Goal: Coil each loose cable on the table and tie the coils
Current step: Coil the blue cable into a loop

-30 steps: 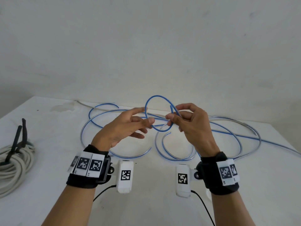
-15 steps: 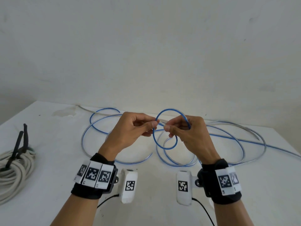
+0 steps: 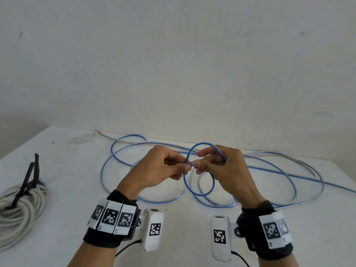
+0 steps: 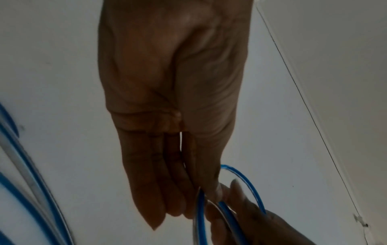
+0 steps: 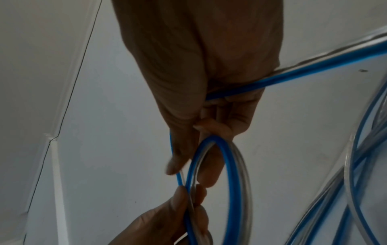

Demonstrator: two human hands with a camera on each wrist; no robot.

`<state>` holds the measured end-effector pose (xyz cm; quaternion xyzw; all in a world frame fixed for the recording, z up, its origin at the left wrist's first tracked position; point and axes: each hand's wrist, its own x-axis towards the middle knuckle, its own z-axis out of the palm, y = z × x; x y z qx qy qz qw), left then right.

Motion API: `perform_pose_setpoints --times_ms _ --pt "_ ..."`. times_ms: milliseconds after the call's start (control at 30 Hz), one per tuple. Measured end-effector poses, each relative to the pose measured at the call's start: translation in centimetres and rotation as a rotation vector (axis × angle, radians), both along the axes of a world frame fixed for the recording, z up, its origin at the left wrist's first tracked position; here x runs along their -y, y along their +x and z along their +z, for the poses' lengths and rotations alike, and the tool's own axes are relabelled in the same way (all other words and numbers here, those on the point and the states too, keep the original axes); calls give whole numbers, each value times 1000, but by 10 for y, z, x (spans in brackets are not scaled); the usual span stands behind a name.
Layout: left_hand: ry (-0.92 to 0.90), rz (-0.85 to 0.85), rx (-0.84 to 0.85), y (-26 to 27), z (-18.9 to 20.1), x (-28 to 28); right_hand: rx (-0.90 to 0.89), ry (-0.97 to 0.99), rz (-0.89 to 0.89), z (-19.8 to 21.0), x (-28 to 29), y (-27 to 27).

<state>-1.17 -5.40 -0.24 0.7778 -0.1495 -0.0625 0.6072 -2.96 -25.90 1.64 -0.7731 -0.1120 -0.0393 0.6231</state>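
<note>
A long blue cable lies in wide loose loops across the white table. Both hands hold a small coil of it just above the table's middle. My left hand pinches the coil's left side between thumb and forefinger. My right hand pinches it right beside, fingertip to fingertip, with the upper loop passing over its fingers. In the right wrist view the coil hangs below my right hand, with the left hand's fingers gripping its near side. In the left wrist view the cable crosses my left hand's fingertips.
A grey-white cable lies coiled at the table's left edge, bound with a black tie. A thin grey wire runs along the back of the table by the wall. Wrist-camera leads trail toward the table's front edge.
My left hand has closed from open fingers to a pinch on the coil. Both hands came together and sank slightly, and the small loop now hangs lower between them.
</note>
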Motion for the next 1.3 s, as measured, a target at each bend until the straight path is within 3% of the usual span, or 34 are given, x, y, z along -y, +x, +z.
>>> perform_pose_setpoints --times_ms 100,233,400,600,867,1100,1300 --pt "-27 44 5 2 1 -5 98 71 -58 3 -2 -2" --pt "-203 156 -30 5 3 -15 243 87 -190 -3 -2 4" --pt "-313 221 -35 4 4 -9 216 -7 -153 -8 -3 7" --pt "-402 234 -63 3 7 -5 197 82 -107 -5 -8 2" --pt "-256 77 -112 -2 8 -12 210 62 -116 -6 0 5" --pt "-243 118 -42 0 8 -13 173 23 -72 -4 5 6" --pt "-297 115 -99 0 10 -11 140 -5 -46 -2 6 4"
